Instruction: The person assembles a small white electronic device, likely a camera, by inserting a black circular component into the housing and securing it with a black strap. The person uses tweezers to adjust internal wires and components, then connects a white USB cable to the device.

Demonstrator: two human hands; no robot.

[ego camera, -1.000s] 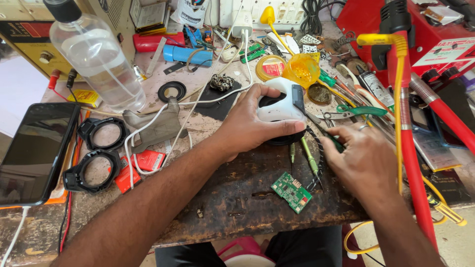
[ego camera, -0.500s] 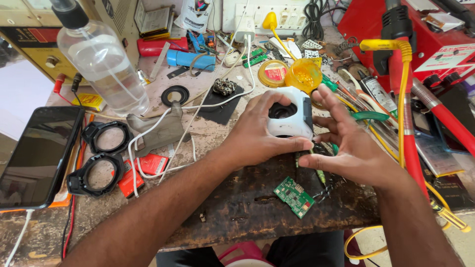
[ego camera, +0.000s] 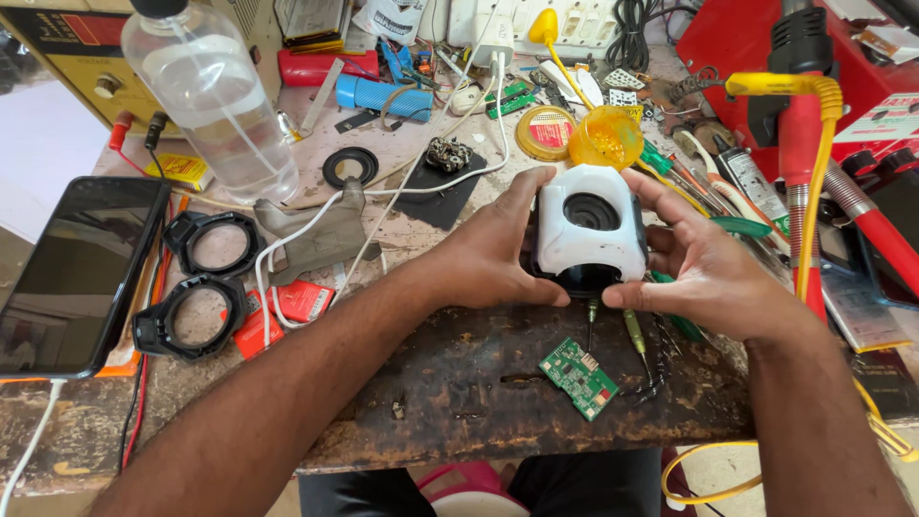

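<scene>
held thing: small white plastic speaker housing with a round black opening [ego camera: 589, 235], centre of the frame, just above the worn wooden workbench [ego camera: 459, 402].
left hand [ego camera: 493, 254]: my fingers clamped on its left side.
right hand [ego camera: 704, 268]: my fingers clamped on its right side.
below it: small green circuit board [ego camera: 578, 377], two green-handled screwdrivers [ego camera: 634, 332].
far left: black smartphone [ego camera: 72, 268].
upper left: clear plastic bottle [ego camera: 212, 96].

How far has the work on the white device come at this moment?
Done: the white casing looks opened up, since a green circuit board lies loose on the bench and two black rings lie apart at the left. In hand: the left hand and right hand grip the casing from both sides. Left: board and rings are not yet in the casing.
</scene>
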